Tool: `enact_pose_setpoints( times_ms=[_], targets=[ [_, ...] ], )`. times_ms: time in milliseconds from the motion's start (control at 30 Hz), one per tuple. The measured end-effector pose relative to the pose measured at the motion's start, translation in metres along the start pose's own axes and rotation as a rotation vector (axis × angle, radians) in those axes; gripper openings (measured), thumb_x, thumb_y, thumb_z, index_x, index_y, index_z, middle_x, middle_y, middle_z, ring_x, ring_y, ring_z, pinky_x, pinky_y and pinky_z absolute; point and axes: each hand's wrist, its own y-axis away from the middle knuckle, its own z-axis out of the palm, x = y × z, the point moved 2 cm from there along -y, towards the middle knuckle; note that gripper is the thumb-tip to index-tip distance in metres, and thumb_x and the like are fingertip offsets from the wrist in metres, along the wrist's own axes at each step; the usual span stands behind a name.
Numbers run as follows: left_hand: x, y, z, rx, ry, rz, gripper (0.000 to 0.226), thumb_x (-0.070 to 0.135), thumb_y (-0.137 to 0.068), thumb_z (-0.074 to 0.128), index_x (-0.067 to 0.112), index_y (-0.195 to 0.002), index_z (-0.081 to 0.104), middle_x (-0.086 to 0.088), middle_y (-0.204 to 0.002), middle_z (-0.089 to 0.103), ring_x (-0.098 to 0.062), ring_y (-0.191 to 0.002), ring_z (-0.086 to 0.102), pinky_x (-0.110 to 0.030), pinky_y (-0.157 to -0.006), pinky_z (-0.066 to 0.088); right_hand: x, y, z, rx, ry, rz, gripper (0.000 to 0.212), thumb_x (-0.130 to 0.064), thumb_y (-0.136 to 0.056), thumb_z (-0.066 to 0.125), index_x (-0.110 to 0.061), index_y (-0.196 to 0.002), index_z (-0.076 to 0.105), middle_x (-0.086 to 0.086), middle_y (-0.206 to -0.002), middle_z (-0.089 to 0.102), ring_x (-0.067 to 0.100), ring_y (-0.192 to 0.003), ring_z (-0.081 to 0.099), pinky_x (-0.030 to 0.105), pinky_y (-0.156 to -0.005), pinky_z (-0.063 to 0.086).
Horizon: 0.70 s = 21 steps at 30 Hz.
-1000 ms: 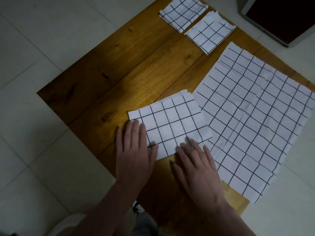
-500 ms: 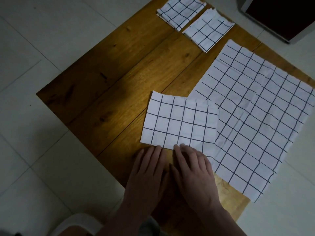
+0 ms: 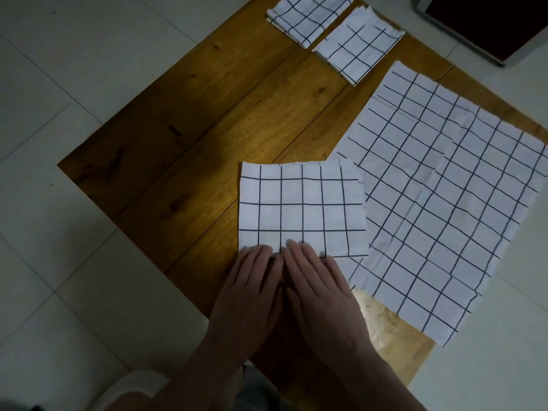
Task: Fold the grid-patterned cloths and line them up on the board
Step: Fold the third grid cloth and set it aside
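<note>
Pale, square-tiled floor point(image 3: 89, 69) with thin grout lines spreads dimly lit to the left of and beyond the hands, while a dark, light-framed piece of furniture point(image 3: 489, 22) stands far ahead to their right.

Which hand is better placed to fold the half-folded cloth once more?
Probably the left hand: its fingers rest near the cloth's free left corner. The right hand lies mid-edge and can pin it.

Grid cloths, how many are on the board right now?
4. Two small folded cloths sit side by side at the far edge, one half-folded cloth lies by both hands, and one large unfolded cloth is spread on the right. None looks hidden.
</note>
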Motion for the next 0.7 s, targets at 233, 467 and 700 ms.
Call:
enact_pose_setpoints(
  times_ms=[233,467,700],
  targets=[
    [-0.013,0.004,-0.003,-0.073,0.053,0.039,0.056,0.026,-0.107,0.040,0.006,-0.159,0.041,-0.013,-0.170,0.031,-0.030,-0.160,0.022,-0.051,-0.126,0.030,0.004,-0.002,0.006,-0.104,-0.039,-0.013,0.063,-0.049,-0.111,0.030,-0.020,-0.165,0.019,-0.007,-0.174,0.009,0.011,-0.160,0.005,0.043,-0.128,0.019],
    [-0.022,0.008,-0.009,-0.102,0.036,0.077,0.056,0.025,-0.109,0.037,0.010,-0.163,0.034,-0.009,-0.173,0.022,-0.026,-0.162,0.017,-0.047,-0.126,0.030,0.016,-0.001,0.001,-0.160,0.007,-0.016,0.067,-0.056,-0.110,0.027,-0.023,-0.166,0.014,-0.007,-0.174,0.007,0.010,-0.160,0.004,0.048,-0.128,0.019],
    [-0.036,0.024,-0.011,-0.136,-0.005,-0.004,0.062,0.027,-0.107,0.036,0.010,-0.165,0.026,-0.008,-0.174,0.020,-0.024,-0.161,0.017,-0.051,-0.125,0.030,0.046,0.017,-0.017,-0.150,0.056,0.087,0.072,-0.061,-0.108,0.025,-0.022,-0.166,0.009,-0.007,-0.174,0.006,0.010,-0.160,0.003,0.046,-0.128,0.013]
  ],
)
